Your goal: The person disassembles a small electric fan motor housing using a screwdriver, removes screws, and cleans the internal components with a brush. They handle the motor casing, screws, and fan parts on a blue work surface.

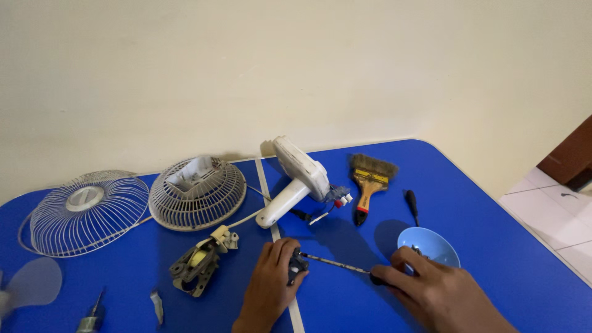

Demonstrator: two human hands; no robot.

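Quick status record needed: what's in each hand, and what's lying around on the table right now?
left hand: grips small dark part
right hand: holds screwdriver, tip at the dark part
surface: blue table
near right hand: blue bowl
behind hands: white fan body, paintbrush, second screwdriver
left side: two fan grilles, motor

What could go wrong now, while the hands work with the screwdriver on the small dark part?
1. The left hand grips the small dark part right at the screwdriver tip; a slip could jab the fingers.
2. The right hand lies against the blue bowl, which holds small pieces; a nudge might spill them.
3. The motor lies close to the left hand and could be bumped.
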